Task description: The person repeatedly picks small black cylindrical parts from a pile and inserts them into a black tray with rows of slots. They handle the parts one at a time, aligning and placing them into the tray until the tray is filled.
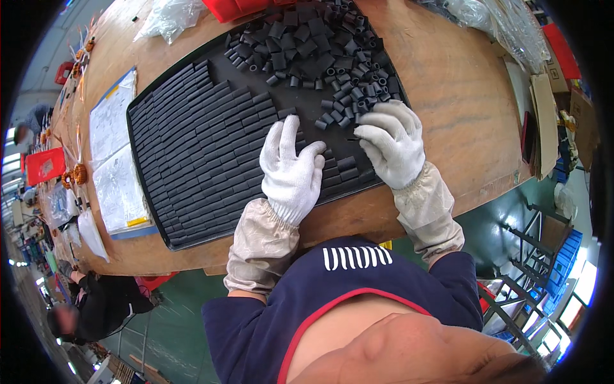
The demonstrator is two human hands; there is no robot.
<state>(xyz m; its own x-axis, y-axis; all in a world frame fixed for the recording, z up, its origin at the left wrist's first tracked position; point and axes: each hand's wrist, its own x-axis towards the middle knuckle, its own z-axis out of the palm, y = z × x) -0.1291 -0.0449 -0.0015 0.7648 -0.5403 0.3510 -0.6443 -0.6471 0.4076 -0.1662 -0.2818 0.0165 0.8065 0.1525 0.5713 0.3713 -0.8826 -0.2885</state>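
Observation:
Short black tubes [204,137] lie end to end in tight rows across the left part of a shallow black tray [167,238]. My left hand [291,168], in a white knit glove, rests over the right ends of these rows. Two of its fingers stretch up to a tube [286,112], and its thumb stands apart. At the tray's right side, my gloved right hand [395,142] has thumb and forefinger curled around a small black tube [352,139], mostly hidden by the fingers. Just beyond it, loose tubes [345,96] lie jumbled in a heap.
Papers in a clear sleeve [118,166] lie left of the tray on the wooden table [460,121]. Plastic bags [169,19] and a red container [240,8] are at the far edge. Cardboard [542,125] stands at the right. Another person [96,304] sits at lower left.

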